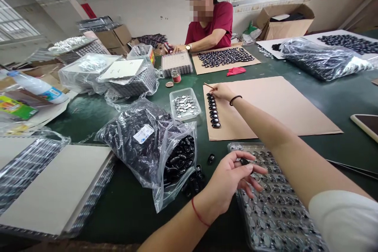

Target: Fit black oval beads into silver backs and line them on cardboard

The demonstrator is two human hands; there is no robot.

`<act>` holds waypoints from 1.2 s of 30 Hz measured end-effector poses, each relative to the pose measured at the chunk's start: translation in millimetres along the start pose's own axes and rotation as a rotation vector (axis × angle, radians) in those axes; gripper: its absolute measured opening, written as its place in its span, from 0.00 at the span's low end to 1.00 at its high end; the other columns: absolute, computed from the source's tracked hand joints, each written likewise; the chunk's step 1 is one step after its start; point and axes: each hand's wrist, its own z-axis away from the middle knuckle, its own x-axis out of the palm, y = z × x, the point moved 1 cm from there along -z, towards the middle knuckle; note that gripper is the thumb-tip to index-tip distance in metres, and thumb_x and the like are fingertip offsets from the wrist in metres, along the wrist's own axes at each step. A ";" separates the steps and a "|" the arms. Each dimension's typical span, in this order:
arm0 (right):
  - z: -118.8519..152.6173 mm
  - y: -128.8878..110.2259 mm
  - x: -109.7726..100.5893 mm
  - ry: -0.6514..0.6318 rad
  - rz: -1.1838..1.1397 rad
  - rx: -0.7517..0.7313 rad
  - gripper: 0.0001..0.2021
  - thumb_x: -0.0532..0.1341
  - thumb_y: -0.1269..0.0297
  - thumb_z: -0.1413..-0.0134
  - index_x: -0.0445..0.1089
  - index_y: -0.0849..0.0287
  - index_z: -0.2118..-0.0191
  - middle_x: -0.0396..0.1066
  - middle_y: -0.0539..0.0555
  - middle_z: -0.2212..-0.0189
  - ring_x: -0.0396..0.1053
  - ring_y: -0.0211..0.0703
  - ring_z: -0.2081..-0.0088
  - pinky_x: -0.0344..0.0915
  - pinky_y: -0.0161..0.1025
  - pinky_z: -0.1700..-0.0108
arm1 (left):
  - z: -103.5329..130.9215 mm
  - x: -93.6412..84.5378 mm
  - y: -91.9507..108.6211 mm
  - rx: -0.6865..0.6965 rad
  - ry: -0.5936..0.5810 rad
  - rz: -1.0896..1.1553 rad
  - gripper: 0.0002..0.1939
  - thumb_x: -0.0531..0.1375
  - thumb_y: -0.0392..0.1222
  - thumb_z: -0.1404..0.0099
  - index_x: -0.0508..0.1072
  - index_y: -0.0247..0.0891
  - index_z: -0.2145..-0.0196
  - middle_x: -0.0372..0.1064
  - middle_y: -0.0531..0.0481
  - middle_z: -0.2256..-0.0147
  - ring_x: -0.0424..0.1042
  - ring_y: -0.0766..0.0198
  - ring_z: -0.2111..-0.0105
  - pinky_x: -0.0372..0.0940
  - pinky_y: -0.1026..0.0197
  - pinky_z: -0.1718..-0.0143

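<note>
My left hand (233, 177) pinches a small black oval piece (244, 162) above the near-left corner of a clear tray (265, 204) of round shiny parts. A thin wooden stick (210, 86) is held in my right hand (222, 92), at the far end of a column of black oval pieces (213, 112) on a brown cardboard sheet (283, 106). Left of my left hand, an open plastic bag (141, 134) spills black pieces (193, 183) onto the green table. Beyond it sits a clear container (185, 104) of small metal parts.
Across the table (159, 98), a person in a red shirt (218, 19) works near another cardboard sheet (254, 61) of black pieces. An open red jar (176, 76) and its lid (169, 84) stand mid-table. Stacked trays (59, 185) lie at left, a phone (366, 124) at right.
</note>
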 end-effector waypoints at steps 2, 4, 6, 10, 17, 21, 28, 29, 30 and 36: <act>1.8 -5.9 -8.3 0.031 -0.017 -0.003 0.09 0.61 0.67 0.54 0.74 0.69 0.69 0.69 0.54 0.78 0.61 0.35 0.76 0.56 0.33 0.70 | 0.3 -1.0 1.6 -0.046 -0.029 0.040 0.12 0.60 0.40 0.45 0.63 0.35 0.64 0.73 0.44 0.69 0.70 0.68 0.81 0.53 0.73 0.89; 6.8 -12.8 -27.3 0.091 -0.040 0.001 0.11 0.61 0.64 0.52 0.73 0.70 0.71 0.67 0.52 0.79 0.59 0.33 0.76 0.55 0.32 0.71 | 1.2 -1.4 4.5 -0.036 -0.014 0.065 0.10 0.59 0.41 0.44 0.63 0.35 0.66 0.74 0.45 0.70 0.69 0.70 0.82 0.50 0.74 0.90; 20.5 -17.9 -56.1 0.164 -0.065 0.012 0.15 0.58 0.59 0.48 0.72 0.69 0.69 0.65 0.51 0.77 0.58 0.31 0.75 0.54 0.31 0.71 | 1.7 -0.8 9.1 0.008 0.036 0.058 0.09 0.59 0.40 0.43 0.63 0.36 0.66 0.74 0.46 0.72 0.67 0.72 0.83 0.49 0.75 0.89; 97.3 -20.4 -109.6 0.244 -0.346 -0.136 0.20 0.46 0.58 0.38 0.69 0.68 0.67 0.62 0.50 0.77 0.56 0.28 0.78 0.54 0.28 0.74 | -0.4 0.5 18.8 0.044 0.133 0.021 0.11 0.62 0.38 0.46 0.65 0.35 0.66 0.72 0.50 0.75 0.64 0.75 0.84 0.50 0.76 0.87; 255.4 -0.1 -103.2 -0.002 -0.411 -0.153 0.19 0.46 0.54 0.39 0.64 0.64 0.69 0.60 0.47 0.81 0.57 0.29 0.82 0.53 0.29 0.79 | -5.7 -6.6 36.0 0.271 0.240 -0.045 0.08 0.63 0.35 0.48 0.66 0.34 0.72 0.57 0.58 0.83 0.55 0.77 0.85 0.51 0.74 0.86; 255.3 -12.4 -91.5 -0.074 -0.255 -0.281 0.17 0.48 0.57 0.40 0.68 0.63 0.68 0.68 0.53 0.75 0.63 0.35 0.75 0.57 0.31 0.71 | -16.1 0.4 52.6 0.399 0.309 -0.011 0.08 0.63 0.35 0.48 0.66 0.34 0.71 0.56 0.59 0.82 0.55 0.77 0.84 0.51 0.74 0.86; 246.7 -31.4 -79.5 -0.174 -0.032 -0.422 0.16 0.49 0.60 0.40 0.70 0.63 0.69 0.72 0.57 0.70 0.67 0.41 0.68 0.58 0.35 0.66 | -35.8 9.6 51.3 0.562 0.378 -0.161 0.14 0.65 0.41 0.51 0.64 0.37 0.70 0.60 0.59 0.81 0.56 0.76 0.85 0.47 0.74 0.87; 250.6 -29.6 -81.4 -0.155 -0.047 -0.422 0.16 0.49 0.60 0.40 0.70 0.63 0.69 0.72 0.57 0.70 0.67 0.41 0.68 0.58 0.34 0.66 | -35.1 7.1 47.7 0.562 0.390 -0.208 0.14 0.65 0.43 0.51 0.64 0.37 0.70 0.60 0.59 0.82 0.55 0.77 0.85 0.46 0.74 0.87; 255.5 -27.1 -84.4 -0.117 -0.071 -0.412 0.15 0.49 0.61 0.40 0.69 0.62 0.68 0.72 0.56 0.69 0.67 0.40 0.68 0.58 0.34 0.66 | -33.8 4.7 43.7 0.558 0.400 -0.273 0.14 0.65 0.44 0.50 0.64 0.37 0.70 0.59 0.60 0.82 0.54 0.77 0.86 0.45 0.74 0.87; 287.7 -13.1 -93.9 0.084 -0.107 -0.327 0.15 0.49 0.60 0.40 0.69 0.61 0.68 0.70 0.53 0.74 0.66 0.37 0.73 0.57 0.32 0.71 | -26.8 11.4 17.4 0.469 0.333 -1.006 0.17 0.60 0.53 0.46 0.64 0.35 0.77 0.56 0.59 0.85 0.56 0.73 0.86 0.50 0.68 0.83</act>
